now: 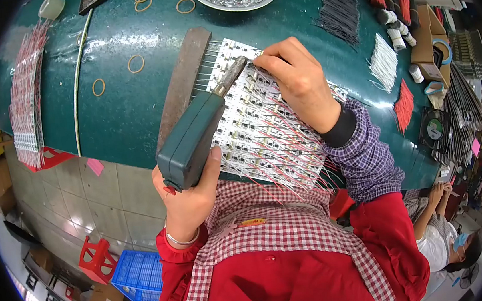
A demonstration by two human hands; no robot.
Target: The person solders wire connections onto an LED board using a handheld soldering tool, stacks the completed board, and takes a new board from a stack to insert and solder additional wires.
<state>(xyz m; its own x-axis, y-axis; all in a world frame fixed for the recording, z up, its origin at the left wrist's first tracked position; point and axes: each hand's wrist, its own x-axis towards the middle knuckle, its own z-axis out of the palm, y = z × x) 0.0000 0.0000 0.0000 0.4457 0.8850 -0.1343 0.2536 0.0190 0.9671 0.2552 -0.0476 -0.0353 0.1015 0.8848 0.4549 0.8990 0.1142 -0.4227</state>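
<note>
My left hand [191, 203] grips a dark green soldering gun [191, 140] whose blunt metal tip points up and away over a white circuit board panel [229, 117]. Rows of small black components cover the panel, and many thin red, black and white wires [287, 152] trail off its right side. Close beside the tip, at the panel's far right part, my right hand [301, 82] has thumb and index finger pinched together. What those fingers hold is too small to make out. Against the panel's left side lies a grey-brown bar [181, 87], with thin wire ends showing between them.
A metal bowl [234, 5] of silvery bits stands at the far edge. Black [339, 13], white [384, 63] and red wire bundles [404, 104] lie to the right. Wired boards [28, 106], a long rod [80, 78] and rubber bands [136, 63] lie left. Another person [447, 241] sits at lower right.
</note>
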